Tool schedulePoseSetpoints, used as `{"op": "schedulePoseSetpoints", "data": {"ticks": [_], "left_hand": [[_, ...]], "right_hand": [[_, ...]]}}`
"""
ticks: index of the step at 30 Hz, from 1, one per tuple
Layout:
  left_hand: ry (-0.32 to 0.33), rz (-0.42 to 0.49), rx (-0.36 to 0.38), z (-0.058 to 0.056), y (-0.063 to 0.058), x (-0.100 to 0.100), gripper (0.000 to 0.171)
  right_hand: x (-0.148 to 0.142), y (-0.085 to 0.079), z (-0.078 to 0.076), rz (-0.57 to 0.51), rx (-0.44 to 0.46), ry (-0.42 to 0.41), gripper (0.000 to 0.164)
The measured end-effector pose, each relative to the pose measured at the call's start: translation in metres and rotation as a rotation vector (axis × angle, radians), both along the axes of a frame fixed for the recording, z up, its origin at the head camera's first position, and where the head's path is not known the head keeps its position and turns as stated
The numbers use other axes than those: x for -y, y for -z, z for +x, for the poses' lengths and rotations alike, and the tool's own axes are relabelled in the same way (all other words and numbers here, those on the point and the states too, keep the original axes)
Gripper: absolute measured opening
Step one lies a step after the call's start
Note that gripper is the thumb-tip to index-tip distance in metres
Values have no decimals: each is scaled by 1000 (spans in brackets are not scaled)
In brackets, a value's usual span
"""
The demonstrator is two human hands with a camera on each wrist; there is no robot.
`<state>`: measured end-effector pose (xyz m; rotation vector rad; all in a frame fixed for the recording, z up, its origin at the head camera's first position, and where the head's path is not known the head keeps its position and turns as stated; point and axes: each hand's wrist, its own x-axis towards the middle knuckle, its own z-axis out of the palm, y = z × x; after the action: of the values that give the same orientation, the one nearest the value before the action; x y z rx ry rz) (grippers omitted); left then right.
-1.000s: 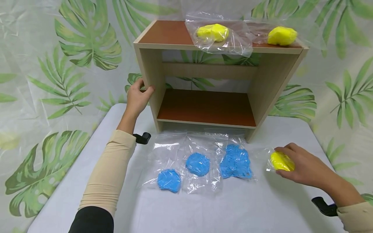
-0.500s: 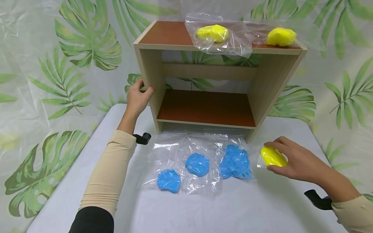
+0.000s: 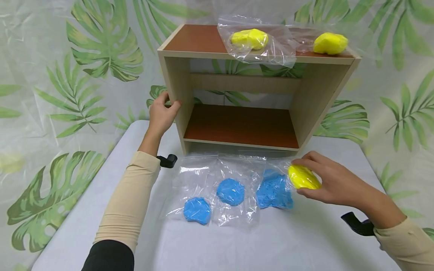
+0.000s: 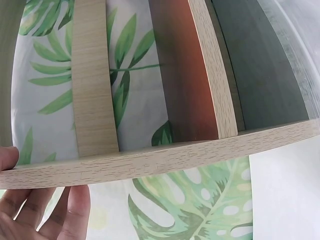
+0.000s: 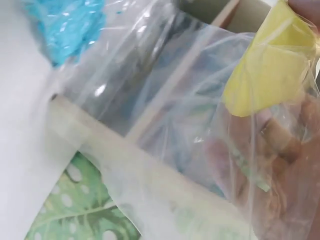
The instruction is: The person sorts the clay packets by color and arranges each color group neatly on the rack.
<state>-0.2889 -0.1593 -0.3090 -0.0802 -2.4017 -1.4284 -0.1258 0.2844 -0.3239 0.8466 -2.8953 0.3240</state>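
My left hand (image 3: 162, 114) grips the left side panel of a small wooden shelf (image 3: 240, 127). In the left wrist view, the thumb (image 4: 7, 158) lies on one face of the panel and the fingers (image 4: 75, 212) on the other. With my right hand (image 3: 335, 181) I hold a yellow clay-like lump (image 3: 303, 177) in a clear plastic bag, thumb and fingers curled round it. It overlaps the right edge of a bagged, rough blue lump (image 3: 274, 190). Through the bag, the right wrist view shows the yellow lump (image 5: 272, 67) close up.
Two bagged yellow lumps, one left (image 3: 249, 39) and one right (image 3: 330, 43), rest on the shelf's top. Two round blue lumps in bags, one (image 3: 230, 192) and another (image 3: 197, 210), lie on the white table (image 3: 237, 248) before the shelf. A leaf-print sheet (image 3: 37, 49) hangs behind.
My right hand has carried the bagged yellow lump leftward and slightly toward the shelf, up to the rightmost blue lump. The left hand keeps its place on the shelf panel.
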Motion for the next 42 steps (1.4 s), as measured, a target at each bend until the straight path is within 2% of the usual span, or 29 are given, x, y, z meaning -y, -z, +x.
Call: {"op": "schedulePoseSetpoints", "data": {"ticks": [6,12,23,32,37,42], "left_hand": [[4,7,3,0,-1,0,44],[7,10,5,0,0,-1,44],[15,6,12,0,-1,1,44],[61,16,42,0,-1,3,47],[57,27,42,0,-1,5,46],[35,13,0,0,-1,5,42]], "right_hand": [[11,-9,-1,-42,-83,-87,67],[25,-15,-3,-55,-89,-110,68],[60,-28,-19,-141,-83,-158,67],[88,-56,-27,-299,-179,-169,71],[104,-74,-28,-375,-156,-177,69],[123,-93,-33,-466,-117,-240,68]]}}
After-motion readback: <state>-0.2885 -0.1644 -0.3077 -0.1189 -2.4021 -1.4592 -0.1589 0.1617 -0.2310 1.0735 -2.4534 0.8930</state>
